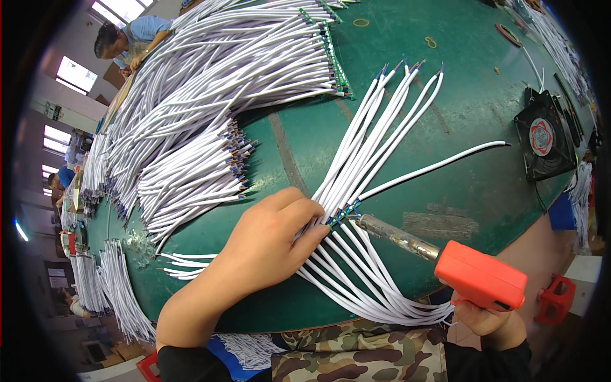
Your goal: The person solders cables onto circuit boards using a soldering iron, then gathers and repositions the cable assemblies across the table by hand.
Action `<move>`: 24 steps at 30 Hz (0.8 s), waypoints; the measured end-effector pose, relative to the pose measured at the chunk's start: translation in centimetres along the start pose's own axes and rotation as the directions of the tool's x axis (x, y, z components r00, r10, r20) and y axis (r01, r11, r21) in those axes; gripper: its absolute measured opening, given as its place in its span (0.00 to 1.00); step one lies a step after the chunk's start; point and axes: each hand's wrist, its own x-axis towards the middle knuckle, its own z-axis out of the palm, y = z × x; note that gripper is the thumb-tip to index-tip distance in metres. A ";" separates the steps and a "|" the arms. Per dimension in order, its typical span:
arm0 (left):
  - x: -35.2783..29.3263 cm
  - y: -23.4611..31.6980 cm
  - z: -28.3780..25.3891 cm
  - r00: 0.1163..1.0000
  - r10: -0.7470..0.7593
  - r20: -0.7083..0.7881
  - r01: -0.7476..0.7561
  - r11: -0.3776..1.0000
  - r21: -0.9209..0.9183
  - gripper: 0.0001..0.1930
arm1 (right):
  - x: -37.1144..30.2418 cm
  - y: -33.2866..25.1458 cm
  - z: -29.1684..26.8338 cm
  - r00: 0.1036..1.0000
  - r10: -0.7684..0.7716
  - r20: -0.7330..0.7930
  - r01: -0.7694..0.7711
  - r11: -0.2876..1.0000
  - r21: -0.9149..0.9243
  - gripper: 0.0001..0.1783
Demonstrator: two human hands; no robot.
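My left hand (267,235) is closed, thumb and fingers pinching a narrow green circuit board strip (342,215) near the table's front. White cables (375,140) fan out from the strip toward the far side, and more white cables (363,280) curve from it toward me. My right hand (487,318) grips a red soldering gun (480,275) by its handle, partly hidden under the red body. Its metal barrel (398,237) points left, with the tip at or very close to the strip; contact is hard to tell. One cable (433,168) stretches off to the right.
A large heap of white cables (210,70) with green strips on their ends covers the green table's (394,44) far left. A shorter cable stack (191,178) lies nearer. At right stands a black fan (544,137). Another person (137,38) sits at the far left.
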 end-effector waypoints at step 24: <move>2.8 -1.9 -2.7 0.883 -0.273 0.381 0.442 0.758 -0.479 0.17 | 0.5 -0.9 0.1 0.979 0.175 -0.104 -0.146 0.960 0.238 0.17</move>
